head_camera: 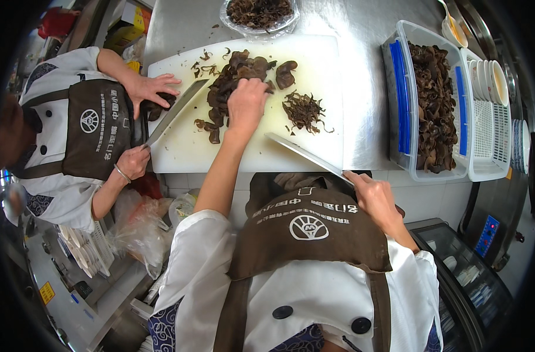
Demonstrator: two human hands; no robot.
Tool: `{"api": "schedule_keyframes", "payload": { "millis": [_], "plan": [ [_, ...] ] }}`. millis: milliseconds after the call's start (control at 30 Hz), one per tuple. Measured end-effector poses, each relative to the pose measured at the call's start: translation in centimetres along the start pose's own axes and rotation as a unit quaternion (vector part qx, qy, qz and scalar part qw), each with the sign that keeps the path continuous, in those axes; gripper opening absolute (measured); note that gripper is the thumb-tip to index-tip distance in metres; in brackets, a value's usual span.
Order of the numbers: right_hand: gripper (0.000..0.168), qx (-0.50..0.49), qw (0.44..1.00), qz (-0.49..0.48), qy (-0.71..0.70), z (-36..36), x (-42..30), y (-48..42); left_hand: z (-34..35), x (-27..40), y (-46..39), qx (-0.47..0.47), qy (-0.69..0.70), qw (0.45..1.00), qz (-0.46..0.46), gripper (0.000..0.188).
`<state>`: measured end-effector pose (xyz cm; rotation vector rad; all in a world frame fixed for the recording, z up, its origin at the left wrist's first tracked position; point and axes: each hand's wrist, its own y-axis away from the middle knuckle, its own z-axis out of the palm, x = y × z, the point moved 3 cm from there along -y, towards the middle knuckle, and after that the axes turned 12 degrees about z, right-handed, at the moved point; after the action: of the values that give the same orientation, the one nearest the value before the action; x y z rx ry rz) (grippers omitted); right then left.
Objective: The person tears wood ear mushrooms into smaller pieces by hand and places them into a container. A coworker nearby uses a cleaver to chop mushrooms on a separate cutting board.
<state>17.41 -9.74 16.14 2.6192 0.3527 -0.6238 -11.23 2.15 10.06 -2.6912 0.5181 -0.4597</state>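
Note:
My left hand (248, 105) reaches over the cutting board (184, 158), its fingers curled on a pile of dark wood ear mushrooms (241, 66). A dark piece sticks out beside the fingertips, which are partly hidden. In my right hand (375, 196) is the handle of a cleaver (305, 154). Its blade angles over the board's front edge, apart from the mushrooms. Right of the pile lie one whole wood ear piece (286, 74) and a small heap of shredded wood ear (303, 112).
At left, a co-worker's hand (155, 90) presses wood ear beside another cleaver (175, 112). A plastic-lined bowl of shreds (258, 31) stands behind the board. To the right are a clear tub (406, 165) of wood ear, a white basket (489, 145) and stacked bowls (481, 81).

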Motion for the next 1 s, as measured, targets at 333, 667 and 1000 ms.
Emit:
{"api": "schedule_keyframes", "payload": {
  "millis": [333, 667, 1000],
  "plan": [
    [0.036, 0.079, 0.986, 0.108, -0.101, 0.8, -0.5, -2.3, -3.1, -1.1, 1.5, 0.143, 0.357, 0.872, -0.302, 0.019],
    [0.036, 0.07, 0.979, 0.123, -0.147, 0.7, -1.1, -1.6, 1.1, 5.8, 8.0, 0.032, 0.203, 0.965, -0.163, 0.042],
    [0.038, 0.059, 0.981, 0.123, -0.135, 1.3, -0.7, -1.1, 0.2, 6.0, 8.3, 0.077, 0.271, 0.926, -0.252, 0.042]
  ]
}}
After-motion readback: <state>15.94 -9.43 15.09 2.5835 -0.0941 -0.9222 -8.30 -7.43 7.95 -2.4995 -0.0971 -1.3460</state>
